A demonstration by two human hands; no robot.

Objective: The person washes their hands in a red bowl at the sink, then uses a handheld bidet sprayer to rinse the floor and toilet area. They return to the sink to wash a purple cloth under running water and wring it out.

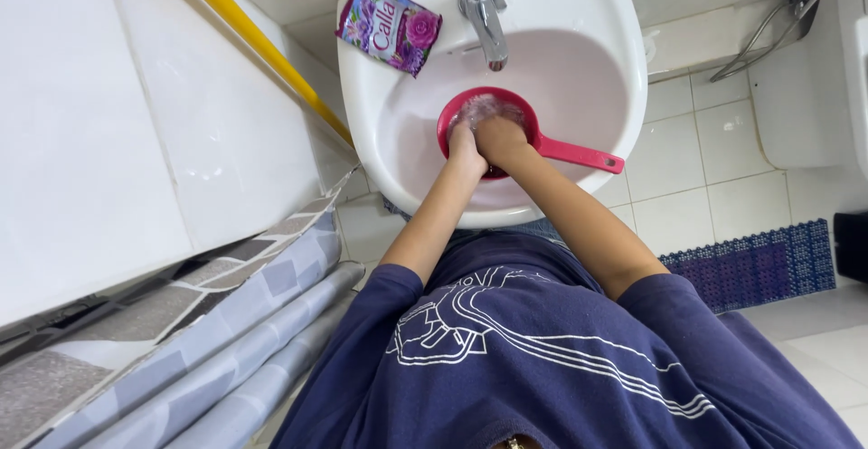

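Left hand (465,149) and right hand (499,138) pressed together inside red dipper (542,144) (long handle points away from tap); dipper sits in white sink (624,78), below tap (484,15); foam over fingers, possibly something held, cannot tell; purple floral packet (389,26) on sink rim beside tap.

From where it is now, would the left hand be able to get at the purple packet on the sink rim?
Probably yes. The left hand is in the red scoop, and the packet lies on the sink rim up to its left, with only open basin between them.
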